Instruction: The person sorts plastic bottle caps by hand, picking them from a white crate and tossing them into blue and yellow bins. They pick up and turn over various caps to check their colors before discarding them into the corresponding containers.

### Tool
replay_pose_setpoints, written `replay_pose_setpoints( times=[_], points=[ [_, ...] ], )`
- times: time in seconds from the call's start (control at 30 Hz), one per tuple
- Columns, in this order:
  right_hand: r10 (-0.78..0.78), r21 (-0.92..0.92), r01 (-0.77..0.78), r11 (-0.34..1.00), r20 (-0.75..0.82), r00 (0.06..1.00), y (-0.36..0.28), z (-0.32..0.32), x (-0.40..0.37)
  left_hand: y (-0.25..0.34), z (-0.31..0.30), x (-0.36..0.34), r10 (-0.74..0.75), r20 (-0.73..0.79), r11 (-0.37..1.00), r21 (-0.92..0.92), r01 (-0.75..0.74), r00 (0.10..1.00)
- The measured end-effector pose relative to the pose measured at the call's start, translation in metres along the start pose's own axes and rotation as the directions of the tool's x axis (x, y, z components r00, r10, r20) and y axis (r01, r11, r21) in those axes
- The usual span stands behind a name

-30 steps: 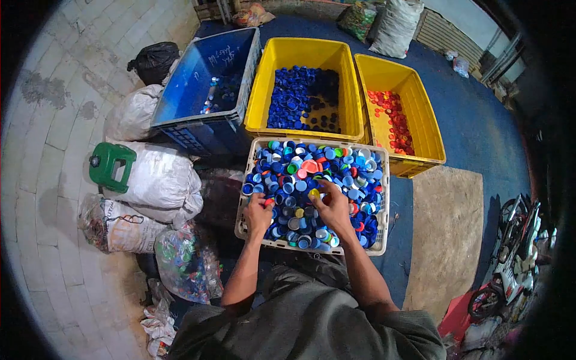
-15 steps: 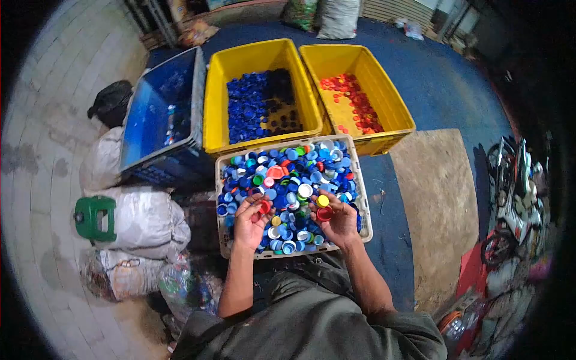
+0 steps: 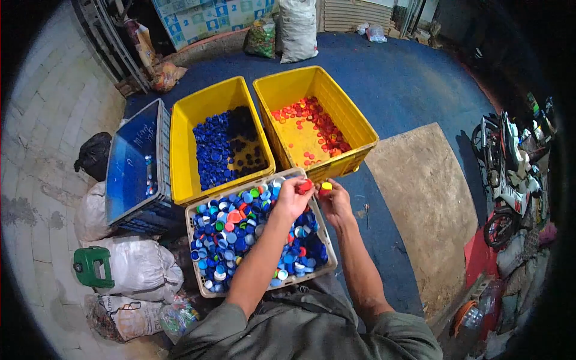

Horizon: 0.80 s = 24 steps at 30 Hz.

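Caps (image 3: 305, 186) (red, yellow) in both hands (image 3: 291, 201)

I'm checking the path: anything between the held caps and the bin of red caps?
Nothing visible blocks the red cap in the left hand or the yellow cap in the right hand; only the yellow bin's near rim stands before the red caps inside.

Single head-worn cam, looks fwd & steeply down over wearer's own shirt (image 3: 300, 339), v. close at btm edge. Ultra-wide fisheye: round pic, dark corners, bent lines. L hand (image 3: 292, 202), R hand (image 3: 336, 207) & tray (image 3: 198, 270) nr ctr, seen from above; yellow bins (image 3: 343, 114) a bit further fwd, white sack (image 3: 298, 30) far off up top. Block wall (image 3: 42, 150) fills L side, motorbike (image 3: 510, 189) nr R edge.
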State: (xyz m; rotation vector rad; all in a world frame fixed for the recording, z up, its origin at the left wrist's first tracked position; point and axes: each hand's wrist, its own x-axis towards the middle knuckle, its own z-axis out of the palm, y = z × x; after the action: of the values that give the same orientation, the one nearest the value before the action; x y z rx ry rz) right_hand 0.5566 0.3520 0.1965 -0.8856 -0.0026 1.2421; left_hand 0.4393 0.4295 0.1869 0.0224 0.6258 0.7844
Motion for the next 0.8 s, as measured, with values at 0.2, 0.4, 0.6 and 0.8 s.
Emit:
replay_pose_setpoints(
  times=[0.2, 0.4, 0.6, 0.8],
  points=[
    [-0.094, -0.107, 0.097, 0.990, 0.028, 0.995, -0.027, -0.002, 0.126, 0.006, 0.037, 0.118, 0.018, 0.021, 0.999, -0.032, -0.018, 1.000],
    [-0.158, -0.318, 0.150, 0.936, 0.002, 0.987, -0.047, 0.017, 0.170, 0.050, 0.051, 0.122, 0.143, 0.046, 0.990, -0.021, -0.142, 0.989],
    [-0.108, -0.142, 0.100, 0.985, -0.054, 0.993, -0.031, -0.005, 0.118, 0.093, -0.003, 0.040, 0.307, 0.183, 0.947, 0.041, -0.319, 0.934],
    [-0.078, -0.186, 0.084, 0.979, 0.038, 0.996, 0.012, -0.052, 0.041, 0.086, -0.080, -0.078, 0.484, 0.053, 0.859, 0.162, -0.486, 0.874]
  ],
)
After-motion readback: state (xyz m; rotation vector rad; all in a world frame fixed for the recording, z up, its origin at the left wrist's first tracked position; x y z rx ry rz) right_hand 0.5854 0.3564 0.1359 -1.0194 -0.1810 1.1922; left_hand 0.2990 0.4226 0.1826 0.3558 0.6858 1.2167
